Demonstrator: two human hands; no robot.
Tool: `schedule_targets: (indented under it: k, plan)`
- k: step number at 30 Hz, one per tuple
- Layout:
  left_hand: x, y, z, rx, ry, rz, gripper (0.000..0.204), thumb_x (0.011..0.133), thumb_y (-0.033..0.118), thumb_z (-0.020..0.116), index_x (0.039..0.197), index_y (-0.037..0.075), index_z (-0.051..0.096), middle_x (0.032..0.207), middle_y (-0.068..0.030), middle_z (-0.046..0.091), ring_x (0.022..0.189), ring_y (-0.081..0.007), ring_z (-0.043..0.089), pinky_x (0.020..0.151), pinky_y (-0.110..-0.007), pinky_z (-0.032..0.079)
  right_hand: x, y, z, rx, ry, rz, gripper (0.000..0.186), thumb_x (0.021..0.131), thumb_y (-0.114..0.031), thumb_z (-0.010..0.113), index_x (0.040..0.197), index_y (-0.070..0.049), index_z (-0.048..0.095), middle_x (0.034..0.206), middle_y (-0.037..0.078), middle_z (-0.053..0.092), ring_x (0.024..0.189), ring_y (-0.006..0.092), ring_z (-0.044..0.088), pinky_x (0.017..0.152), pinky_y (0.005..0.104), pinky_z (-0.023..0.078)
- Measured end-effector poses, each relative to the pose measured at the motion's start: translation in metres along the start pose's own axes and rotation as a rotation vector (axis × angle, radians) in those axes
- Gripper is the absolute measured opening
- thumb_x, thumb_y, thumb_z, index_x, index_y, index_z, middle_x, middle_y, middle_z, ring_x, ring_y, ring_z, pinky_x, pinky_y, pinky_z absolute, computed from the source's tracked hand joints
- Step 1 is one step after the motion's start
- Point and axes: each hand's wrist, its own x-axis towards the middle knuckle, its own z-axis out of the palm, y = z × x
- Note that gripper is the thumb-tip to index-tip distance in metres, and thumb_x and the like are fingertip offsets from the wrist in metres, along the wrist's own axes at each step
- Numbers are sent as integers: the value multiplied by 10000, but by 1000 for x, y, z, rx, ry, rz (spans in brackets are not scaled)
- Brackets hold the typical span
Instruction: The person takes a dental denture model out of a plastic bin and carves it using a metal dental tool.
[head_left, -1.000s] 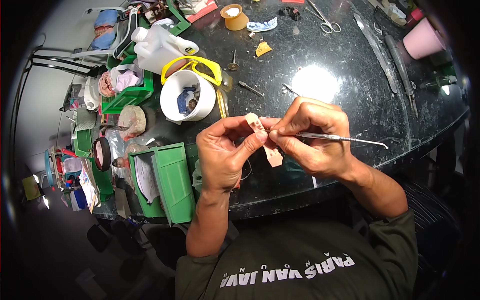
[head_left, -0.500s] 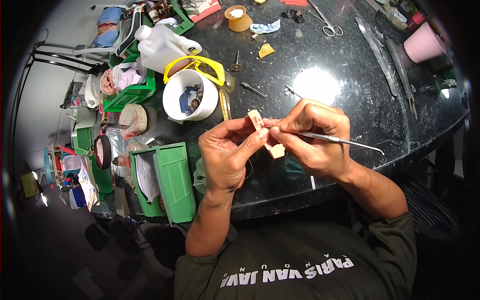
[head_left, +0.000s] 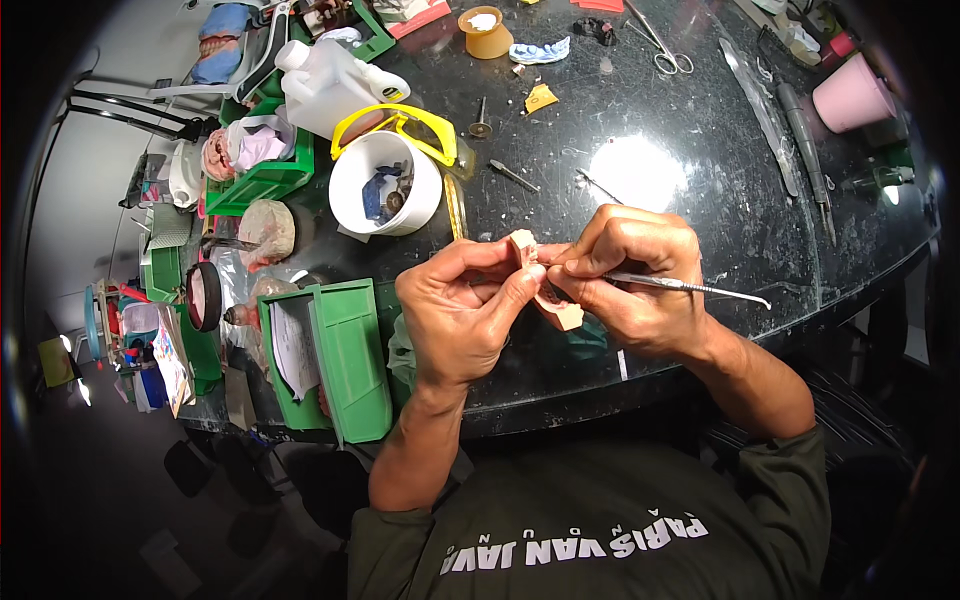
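My left hand [head_left: 450, 320] grips a small pinkish-beige dental cast [head_left: 560, 314] between thumb and fingers, over the dark worktop. My right hand [head_left: 645, 305] is closed pen-like on a slim metal double-ended hand instrument [head_left: 725, 291]; its near tip is hidden among my fingers at the cast, and its hooked other end sticks out to the right. My right fingertips are right beside my left thumb on the cast. Just beyond my hands lie another thin metal tool [head_left: 600, 186] and a small metal bit [head_left: 515, 175].
At left are green bins [head_left: 360, 360], a white tub [head_left: 337, 190] with scraps, yellow goggles [head_left: 435, 125], a jug [head_left: 330, 95] and models. Farther back lie scissors [head_left: 670, 60] and a blue-white impression [head_left: 538, 50]. At right are a pink cup [head_left: 850, 100], a handpiece [head_left: 805, 140] and a long blade [head_left: 760, 120].
The cast has tilted, its lower end now swung slightly right. Both hands have shifted a little to the right, still closed on the cast and instrument.
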Motion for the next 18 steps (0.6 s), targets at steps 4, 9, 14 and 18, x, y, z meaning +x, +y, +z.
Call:
schedule_targets:
  k: [4, 9, 14, 18]
  plan:
    - [2, 0, -1, 35, -7, -13, 148, 875, -99, 732, 1015, -97, 682, 946, -154, 731, 877, -183, 722, 789, -310, 624, 2, -5, -1, -67, -35, -30, 160, 772, 92, 789, 726, 46, 643, 731, 142, 678, 688, 198, 723, 729, 332, 637]
    - [6, 9, 2, -95, -44, -60, 153, 872, -74, 746, 1018, -58, 704, 933, -128, 730, 848, -173, 712, 788, -315, 602, 0, -3, 5, -45, 43, -95, 183, 796, 104, 766, 735, 39, 606, 766, 149, 673, 734, 202, 734, 730, 334, 641]
    - [7, 12, 3, -228, -51, -165, 168, 863, -55, 761, 1023, -44, 709, 934, -144, 738, 827, -192, 721, 771, -319, 605, -5, -2, 9, 40, 122, -35, 168, 807, 113, 754, 763, 47, 605, 773, 141, 662, 758, 205, 738, 749, 336, 648]
    - [6, 5, -3, -226, -72, -155, 175, 862, -53, 763, 1027, -50, 707, 975, -172, 743, 854, -205, 728, 795, -326, 610, -2, -3, 8, 47, 98, -33, 157, 808, 116, 752, 760, 51, 618, 781, 138, 671, 769, 207, 745, 745, 331, 647]
